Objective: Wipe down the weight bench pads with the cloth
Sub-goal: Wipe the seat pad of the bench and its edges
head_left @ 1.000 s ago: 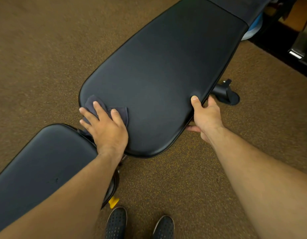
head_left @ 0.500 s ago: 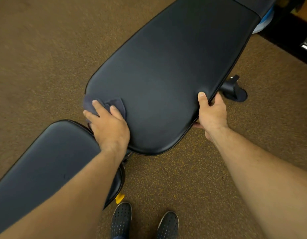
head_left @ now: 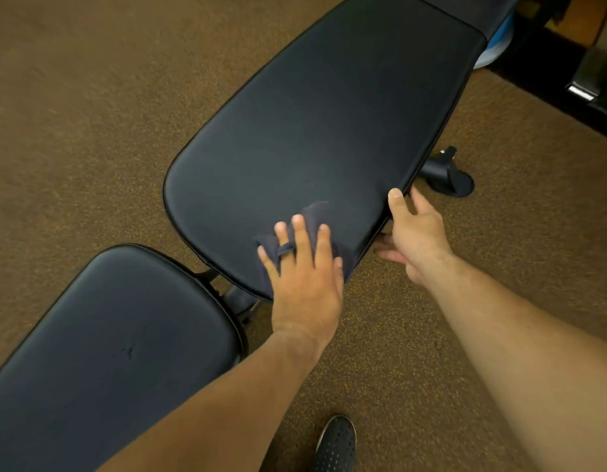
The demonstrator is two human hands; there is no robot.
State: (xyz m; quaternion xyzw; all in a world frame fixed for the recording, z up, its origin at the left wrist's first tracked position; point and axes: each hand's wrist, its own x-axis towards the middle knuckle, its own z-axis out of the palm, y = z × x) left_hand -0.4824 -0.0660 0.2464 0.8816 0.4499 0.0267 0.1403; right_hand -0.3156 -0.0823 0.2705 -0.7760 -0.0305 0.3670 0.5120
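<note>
Left hand (head_left: pixel 305 284) has slid the cloth (head_left: pixel 315 212) across the near end of the back pad (head_left: pixel 329 114) — from the left corner over toward the right edge, and is now sitting close to the right hand (head_left: pixel 418 240). Left fingers (head_left: pixel 298 233) are lying straight and slightly spread, pressing the cloth flat; one fold is looping over a finger. Cloth is bunching under and ahead of the palm, on the pad's near-right corner. Right hand is gripping the pad's right edge — thumb (head_left: pixel 395 199) on top, other fingers tucking underneath, mostly hidden. Pad's long axis is running away from the person, up and right in view, so the bulk of it is lying ahead of the left fingertips. Judgement: next stroke is probably going forward along that axis, left hand working, right hand bracing. Seat pad (head_left: pixel 108 335) is sitting near-left, apart from the cloth.
</note>
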